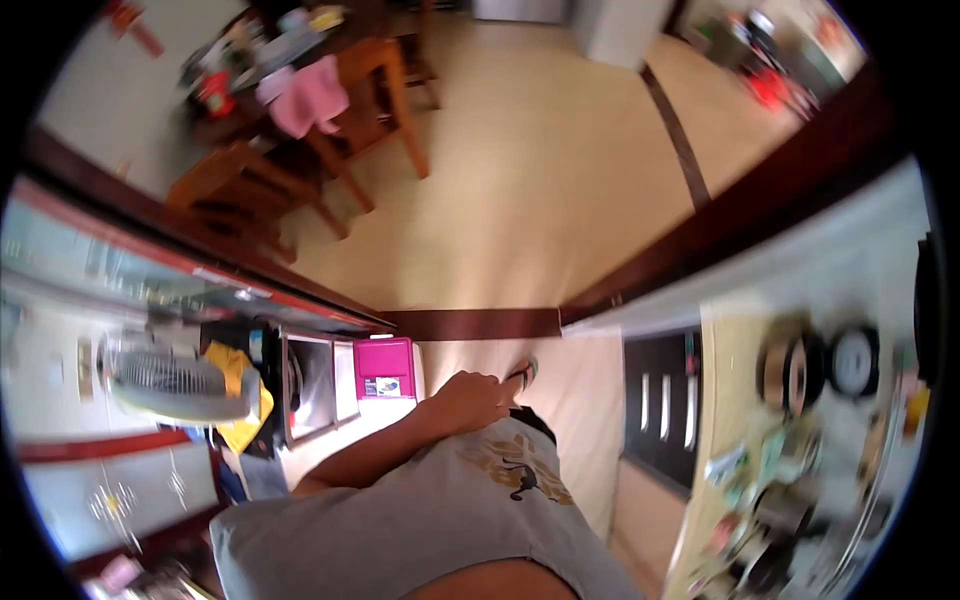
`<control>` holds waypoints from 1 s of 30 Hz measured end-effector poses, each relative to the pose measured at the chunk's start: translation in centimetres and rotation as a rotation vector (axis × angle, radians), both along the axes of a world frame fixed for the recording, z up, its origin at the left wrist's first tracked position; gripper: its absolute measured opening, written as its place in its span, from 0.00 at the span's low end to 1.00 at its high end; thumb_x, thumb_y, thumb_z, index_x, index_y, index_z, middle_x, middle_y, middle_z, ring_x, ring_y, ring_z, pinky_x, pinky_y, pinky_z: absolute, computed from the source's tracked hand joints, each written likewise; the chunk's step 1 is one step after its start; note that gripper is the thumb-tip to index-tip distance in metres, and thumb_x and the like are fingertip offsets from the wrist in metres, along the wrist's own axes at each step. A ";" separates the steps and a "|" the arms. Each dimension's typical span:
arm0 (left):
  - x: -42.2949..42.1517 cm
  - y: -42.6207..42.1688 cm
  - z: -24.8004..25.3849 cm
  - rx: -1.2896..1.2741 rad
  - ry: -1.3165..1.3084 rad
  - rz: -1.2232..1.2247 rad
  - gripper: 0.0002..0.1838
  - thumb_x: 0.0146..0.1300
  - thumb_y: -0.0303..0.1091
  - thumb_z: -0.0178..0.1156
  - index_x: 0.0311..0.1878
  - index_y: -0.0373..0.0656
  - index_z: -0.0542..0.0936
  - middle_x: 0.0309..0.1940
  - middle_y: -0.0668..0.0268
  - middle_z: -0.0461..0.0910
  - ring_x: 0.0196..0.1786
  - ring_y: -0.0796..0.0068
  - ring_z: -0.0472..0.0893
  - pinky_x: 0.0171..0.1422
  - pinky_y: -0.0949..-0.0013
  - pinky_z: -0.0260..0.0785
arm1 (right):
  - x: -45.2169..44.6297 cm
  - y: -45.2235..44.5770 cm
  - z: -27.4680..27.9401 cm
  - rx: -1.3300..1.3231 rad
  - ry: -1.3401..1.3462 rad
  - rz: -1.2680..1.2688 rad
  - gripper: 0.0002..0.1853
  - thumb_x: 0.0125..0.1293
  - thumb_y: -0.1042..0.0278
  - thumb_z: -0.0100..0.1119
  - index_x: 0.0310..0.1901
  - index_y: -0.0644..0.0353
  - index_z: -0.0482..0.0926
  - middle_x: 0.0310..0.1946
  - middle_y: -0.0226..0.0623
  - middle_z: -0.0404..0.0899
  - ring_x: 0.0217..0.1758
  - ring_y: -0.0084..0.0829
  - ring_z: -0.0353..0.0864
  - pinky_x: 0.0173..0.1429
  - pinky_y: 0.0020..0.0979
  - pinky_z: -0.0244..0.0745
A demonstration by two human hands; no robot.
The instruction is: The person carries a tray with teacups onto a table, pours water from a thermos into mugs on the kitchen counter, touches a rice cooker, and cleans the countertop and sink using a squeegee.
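Note:
My left hand (pixel 470 398) is in front of my grey T-shirt (pixel 410 520), with its back toward the camera and its fingers curled in. Whatever the fingers hold, if anything, is hidden from this side. Just past the hand, a foot in a sandal (pixel 528 374) stands on the pale floor. Dark shorts (pixel 536 420) show below the shirt hem. My right hand is out of view; only bare skin of an arm appears at the bottom edge.
A dark doorway threshold (pixel 470 324) crosses ahead. Beyond it stand wooden chairs (pixel 395 110), one draped with a pink cloth (pixel 308 97). To the left are a fan (pixel 175 385) and a magenta box (pixel 384 368). On the right, a cluttered counter (pixel 730 385) holds pots.

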State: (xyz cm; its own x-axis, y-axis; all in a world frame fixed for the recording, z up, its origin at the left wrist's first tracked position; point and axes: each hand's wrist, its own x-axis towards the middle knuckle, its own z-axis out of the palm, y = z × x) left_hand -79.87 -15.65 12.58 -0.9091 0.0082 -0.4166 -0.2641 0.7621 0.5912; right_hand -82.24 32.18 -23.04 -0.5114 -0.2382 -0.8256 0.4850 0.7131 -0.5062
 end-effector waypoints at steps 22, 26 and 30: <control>-11.7 -19.4 -3.9 -0.138 0.266 0.716 0.18 0.64 0.46 0.60 0.47 0.40 0.78 0.35 0.56 0.81 0.40 0.53 0.84 0.43 0.51 0.75 | -44.5 -42.2 10.8 -0.047 -0.016 0.588 0.13 0.68 0.64 0.55 0.50 0.60 0.77 0.33 0.37 0.81 0.33 0.34 0.81 0.40 0.36 0.78; -13.2 -27.7 -4.2 -0.239 0.197 0.701 0.18 0.64 0.46 0.60 0.47 0.41 0.77 0.38 0.57 0.81 0.41 0.53 0.83 0.46 0.52 0.74 | -47.0 -49.6 13.5 -0.055 0.408 1.099 0.13 0.69 0.65 0.55 0.49 0.62 0.78 0.33 0.39 0.81 0.33 0.35 0.82 0.39 0.36 0.78; -17.3 -32.8 -3.6 -0.218 0.122 0.664 0.19 0.66 0.45 0.58 0.52 0.41 0.77 0.38 0.56 0.82 0.43 0.55 0.84 0.46 0.54 0.76 | -48.0 -53.1 17.2 -0.090 0.085 0.163 0.11 0.69 0.63 0.56 0.43 0.63 0.79 0.29 0.41 0.81 0.30 0.37 0.81 0.37 0.36 0.78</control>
State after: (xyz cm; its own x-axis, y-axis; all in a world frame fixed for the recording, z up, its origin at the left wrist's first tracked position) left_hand -97.16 -48.41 8.93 -0.7335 -0.6357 -0.2406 -0.6553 0.5673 0.4988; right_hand -130.21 -20.89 -5.84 -0.5267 -0.3946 -0.7530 0.3197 0.7288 -0.6055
